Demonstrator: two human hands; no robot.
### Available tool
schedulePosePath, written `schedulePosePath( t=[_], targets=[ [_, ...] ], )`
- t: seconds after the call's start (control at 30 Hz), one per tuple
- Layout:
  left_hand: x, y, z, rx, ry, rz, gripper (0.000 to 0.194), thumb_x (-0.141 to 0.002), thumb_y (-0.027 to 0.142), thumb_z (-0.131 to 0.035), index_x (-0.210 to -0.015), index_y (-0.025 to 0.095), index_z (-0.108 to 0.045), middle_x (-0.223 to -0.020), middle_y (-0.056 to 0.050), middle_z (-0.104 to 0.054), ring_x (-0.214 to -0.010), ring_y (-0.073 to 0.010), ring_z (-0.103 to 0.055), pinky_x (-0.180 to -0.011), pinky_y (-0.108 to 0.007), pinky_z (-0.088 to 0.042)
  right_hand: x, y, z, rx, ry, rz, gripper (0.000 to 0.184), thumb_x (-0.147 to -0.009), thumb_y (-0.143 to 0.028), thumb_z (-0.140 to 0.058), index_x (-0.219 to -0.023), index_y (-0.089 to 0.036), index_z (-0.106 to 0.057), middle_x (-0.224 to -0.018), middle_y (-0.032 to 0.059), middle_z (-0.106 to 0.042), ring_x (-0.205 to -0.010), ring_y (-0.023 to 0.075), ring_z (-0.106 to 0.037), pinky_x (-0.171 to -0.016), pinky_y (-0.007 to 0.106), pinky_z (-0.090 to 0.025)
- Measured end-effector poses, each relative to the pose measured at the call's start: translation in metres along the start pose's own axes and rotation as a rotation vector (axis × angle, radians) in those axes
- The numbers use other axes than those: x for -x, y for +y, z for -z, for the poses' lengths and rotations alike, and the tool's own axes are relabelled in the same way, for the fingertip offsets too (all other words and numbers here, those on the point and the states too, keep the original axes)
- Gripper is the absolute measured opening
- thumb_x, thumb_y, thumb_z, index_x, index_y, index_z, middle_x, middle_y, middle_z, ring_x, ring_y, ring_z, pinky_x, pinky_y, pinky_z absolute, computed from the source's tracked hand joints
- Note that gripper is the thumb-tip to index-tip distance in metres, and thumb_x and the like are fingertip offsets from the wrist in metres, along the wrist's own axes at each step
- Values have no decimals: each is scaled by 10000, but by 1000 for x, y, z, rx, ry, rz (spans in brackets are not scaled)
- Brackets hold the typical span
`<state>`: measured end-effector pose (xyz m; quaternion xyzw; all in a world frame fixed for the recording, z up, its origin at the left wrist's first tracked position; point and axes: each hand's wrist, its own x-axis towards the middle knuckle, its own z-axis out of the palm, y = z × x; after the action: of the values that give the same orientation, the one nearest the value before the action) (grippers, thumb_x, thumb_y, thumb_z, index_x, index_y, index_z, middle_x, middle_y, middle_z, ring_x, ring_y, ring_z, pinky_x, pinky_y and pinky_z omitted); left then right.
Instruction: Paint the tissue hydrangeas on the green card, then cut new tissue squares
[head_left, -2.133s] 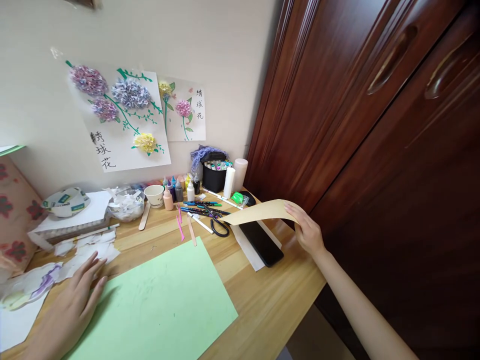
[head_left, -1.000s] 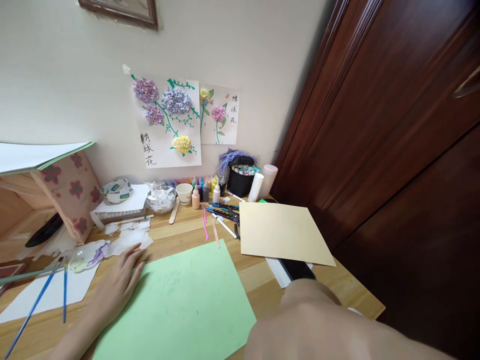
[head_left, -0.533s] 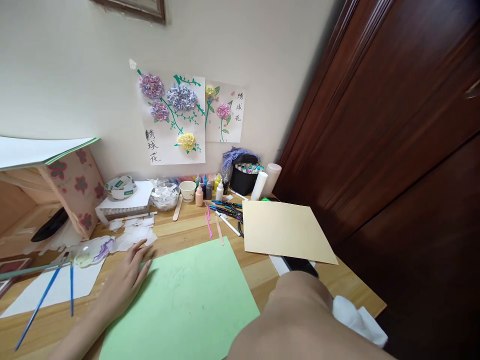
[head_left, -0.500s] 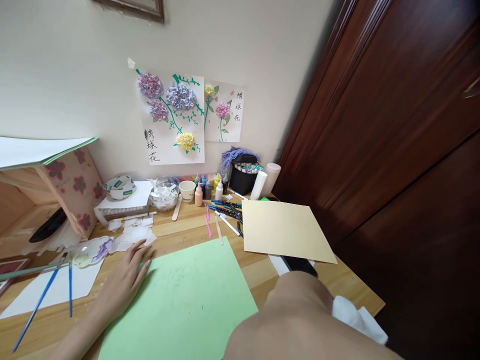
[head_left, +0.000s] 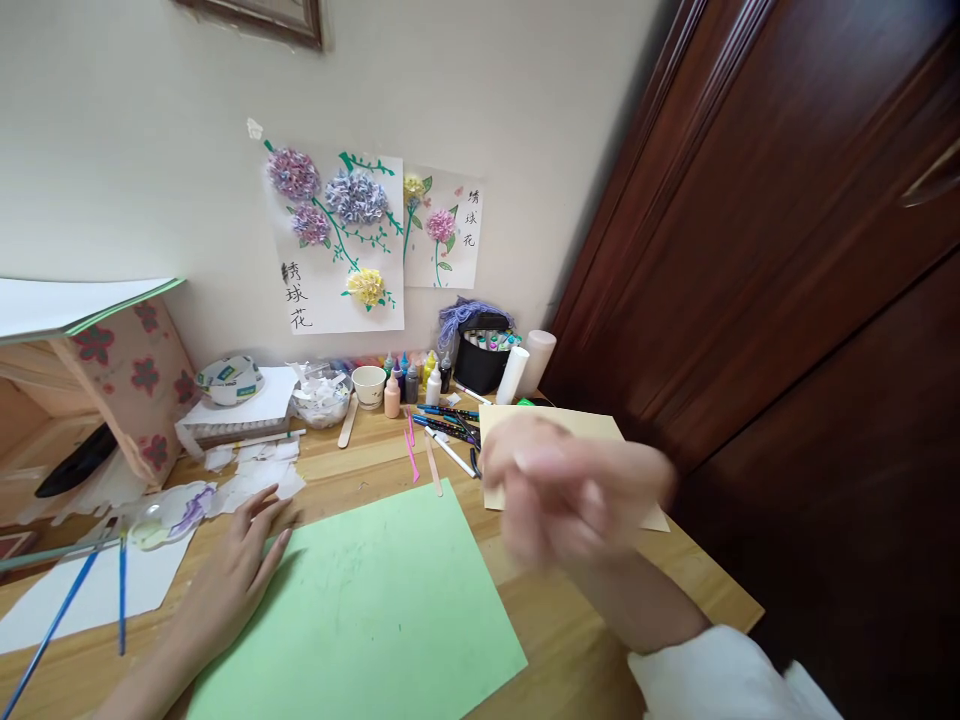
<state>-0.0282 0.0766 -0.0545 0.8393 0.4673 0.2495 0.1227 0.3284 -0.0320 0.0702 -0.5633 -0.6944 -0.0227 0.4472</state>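
My left hand point(head_left: 236, 575) lies flat at the upper left edge of a green sheet of paper point(head_left: 375, 600), fingers stretched out and holding nothing. My right hand point(head_left: 570, 490) hovers above the table to the right of that sheet, in front of a cream sheet point(head_left: 555, 411). Its fingers look curled but are smeared by motion, so I cannot make out whether anything is in them. A few small dark marks show on the green paper. Just beyond its top edge is a wooden stick point(head_left: 433, 463).
Paint bottles point(head_left: 391, 396), a paper cup point(head_left: 369, 387), a bowl of paper scraps point(head_left: 322, 393) and a black marker case point(head_left: 480, 362) line the wall. Pens point(head_left: 450, 452) lie before them. Blue brushes point(head_left: 122, 595) and a paint palette point(head_left: 169, 515) are at left.
My right hand has lifted from the table's near right side and moved up and forward, now over the cream sheet. My left hand stays on the green paper. The view has shifted slightly.
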Motion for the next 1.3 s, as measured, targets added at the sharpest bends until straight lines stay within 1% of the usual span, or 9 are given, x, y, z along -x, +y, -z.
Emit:
schedulePosePath(
  t=[0.17,0.33,0.47,0.6,0.77,0.87,0.93,1.0,1.3],
  targets=[
    [-1,-2,-1,-15,-4,-5,395,-901,426,-364,-1236,235,-448,-1350,-97,-409,-1257,-261,-440,-1034,-468,-384,-67,94,-29,237,485,-341,442,-797,-387,-549,-1168,-172,-441,-1224,187,-484,-1184,324,-441,-1006,531,-343],
    [-1,-1,0,-33,25,-22,378,-896,425,-377,-1210,233,-467,-1340,-96,-428,-1244,-262,-455,-1020,-458,-400,-80,171,-44,240,523,-622,722,-664,-416,-714,-1175,5,-425,-1210,319,-415,-1177,410,-416,-971,535,-360],
    [0,3,1,-41,30,-28,374,-904,423,-360,-1208,230,-464,-1336,-97,-431,-1250,-257,-446,-1028,-453,-392,-89,188,-54,182,467,-723,423,-821,-371,-609,-1145,-107,-540,-1182,167,-540,-1028,265,-572,-860,451,-491],
    [1,8,3,-24,81,-35,417,-907,389,-386,-1290,225,-374,-1347,-116,-414,-1234,-255,-451,-1004,-441,-406,-88,171,-50,116,461,-645,345,-832,-385,-576,-1051,-119,-580,-1119,163,-582,-1051,300,-564,-875,467,-467],
    [4,39,9,79,186,1,382,-892,385,-442,-1224,197,-420,-1175,-119,-503,-1044,-245,-530,-908,-429,-434,-46,101,-66,-102,411,-457,453,-834,-491,-477,-1128,-146,-478,-1202,182,-531,-1166,298,-483,-971,446,-389],
    [0,70,8,247,98,18,359,-875,417,-482,-1169,212,-473,-1139,-109,-527,-999,-227,-524,-896,-409,-423,-13,44,-97,-343,137,-412,421,-791,-540,-536,-1027,-192,-541,-1011,95,-644,-964,256,-597,-817,373,-486],
    [-5,86,1,390,-4,51,378,-857,458,-504,-1141,210,-495,-1137,-109,-538,-993,-221,-523,-891,-401,-416,4,10,-120,-735,-223,-558,412,-767,-548,-578,-968,-189,-563,-942,71,-651,-923,243,-588,-781,349,-481],
    [-10,95,-7,521,-77,117,330,-877,482,-450,-1023,202,-544,-1039,-89,-580,-948,-208,-532,-864,-382,-413,12,-15,-141,-868,-393,-597,424,-748,-564,-595,-904,-170,-587,-851,59,-656,-808,221,-596,-691,326,-486],
    [-12,77,-25,623,113,305,310,-904,411,-390,-673,206,-406,-679,4,-477,-681,-163,-442,-630,-290,-334,20,-25,-186,-1099,-488,-776,438,-734,-591,-597,-871,-175,-584,-766,29,-665,-689,172,-602,-611,284,-468]
  ],
)
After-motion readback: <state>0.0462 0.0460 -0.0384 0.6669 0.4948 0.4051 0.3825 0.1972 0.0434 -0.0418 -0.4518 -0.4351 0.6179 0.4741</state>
